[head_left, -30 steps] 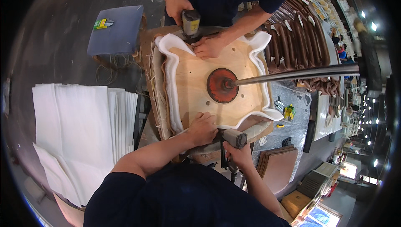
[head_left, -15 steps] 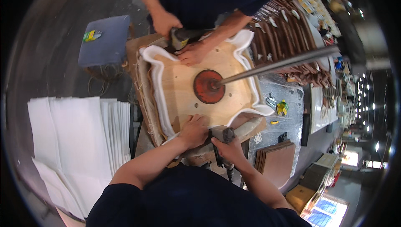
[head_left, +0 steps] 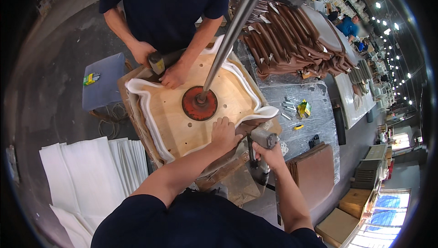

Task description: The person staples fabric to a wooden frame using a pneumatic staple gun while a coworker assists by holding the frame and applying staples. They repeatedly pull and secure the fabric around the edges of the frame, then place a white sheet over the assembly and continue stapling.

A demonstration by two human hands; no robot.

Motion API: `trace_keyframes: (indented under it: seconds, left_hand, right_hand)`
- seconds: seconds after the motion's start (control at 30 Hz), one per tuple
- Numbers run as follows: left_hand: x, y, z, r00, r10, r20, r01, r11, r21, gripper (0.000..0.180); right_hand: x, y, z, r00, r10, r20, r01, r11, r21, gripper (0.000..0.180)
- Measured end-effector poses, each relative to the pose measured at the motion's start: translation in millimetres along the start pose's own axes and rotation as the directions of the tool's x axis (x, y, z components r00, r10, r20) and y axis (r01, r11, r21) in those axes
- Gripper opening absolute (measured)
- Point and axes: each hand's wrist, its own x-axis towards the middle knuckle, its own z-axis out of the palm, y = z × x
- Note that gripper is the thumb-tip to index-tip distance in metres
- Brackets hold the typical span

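Note:
A pale wooden seat panel (head_left: 173,111) with white padding (head_left: 155,129) around its rim lies under a round red press plate (head_left: 199,103) on a metal rod. At the near edge my left hand (head_left: 223,136) is closed, its fingers bent over the panel's rim, gripping the edge of a brown cover (head_left: 250,125). My right hand (head_left: 270,154) holds a staple gun (head_left: 263,137) by its grip, its head close to the near right corner. Across the panel, a co-worker's hand (head_left: 174,75) presses the far edge while the other holds another staple gun (head_left: 157,63).
Left, a grey-blue stool (head_left: 102,83) carries a small box, with white sheets (head_left: 82,170) stacked nearer. Right, a plastic-covered table (head_left: 273,95) holds brown covers (head_left: 292,42), loose staples, a yellow-green box (head_left: 304,108) and brown panels (head_left: 315,170). The metal rod (head_left: 228,47) slants above the panel.
The view has shifted, so the panel sits further left. My left hand has moved along the near edge toward the right corner, and my right hand with the staple gun has moved away from the rim.

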Motion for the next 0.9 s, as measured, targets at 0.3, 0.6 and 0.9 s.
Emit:
trace_keyframes:
  seconds: [0.3,0.6,0.9]
  left_hand:
    - [12.3,3.7,14.6,0.998,0.04,-0.049,-0.04,0.999,0.001,0.035]
    - [19.6,1.1,16.9,1.0,-0.022,0.012,0.023,0.997,-0.076,0.027]
    - [16.1,-6.4,7.3,0.999,-0.015,0.041,0.016,0.999,-0.039,0.029]
  right_hand:
    - [66.1,-29.1,-22.7,0.977,0.165,0.136,-0.102,0.918,-0.384,0.034]
    - [92.2,-51.6,-9.8,0.974,0.216,0.067,-0.152,0.845,-0.513,0.033]
    - [85.5,-98.2,19.0,0.95,0.311,0.021,-0.191,0.636,-0.748,0.048]
